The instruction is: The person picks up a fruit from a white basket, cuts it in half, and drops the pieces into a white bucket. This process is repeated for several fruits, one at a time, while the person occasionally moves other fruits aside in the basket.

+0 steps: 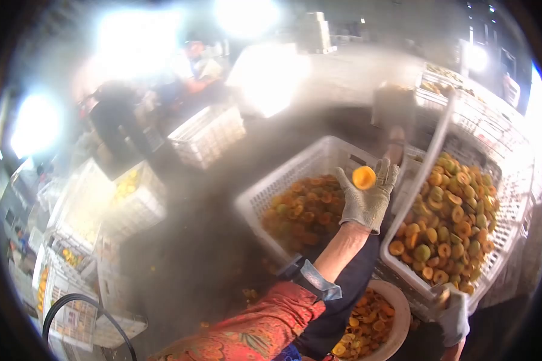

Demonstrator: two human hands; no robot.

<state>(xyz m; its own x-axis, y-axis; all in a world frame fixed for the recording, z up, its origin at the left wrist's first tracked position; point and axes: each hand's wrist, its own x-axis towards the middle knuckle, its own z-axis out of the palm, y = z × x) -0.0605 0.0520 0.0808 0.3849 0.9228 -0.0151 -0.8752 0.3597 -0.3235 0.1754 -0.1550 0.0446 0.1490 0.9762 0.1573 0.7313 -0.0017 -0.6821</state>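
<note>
My left hand [369, 201], in a pale work glove, is stretched out over the edge of a white crate [256, 201], palm up and fingers spread. An orange apricot half [364, 177], cut side showing, rests against its fingers. My right hand [454, 317], gloved too, is low at the right by the near corner of a second white crate [397, 259]. Its fingers are curled around something brownish that I cannot make out. That crate holds a heap of apricots [451, 222], many halved. More halves [301, 207] fill the bottom of the first crate.
Below my left forearm stands a round tub [400, 301] of orange halves. A stack of white crates [494, 120] rises at the right. More crates [208, 135] stand on the floor across from me and at the left. People work in the hazy, glaring background.
</note>
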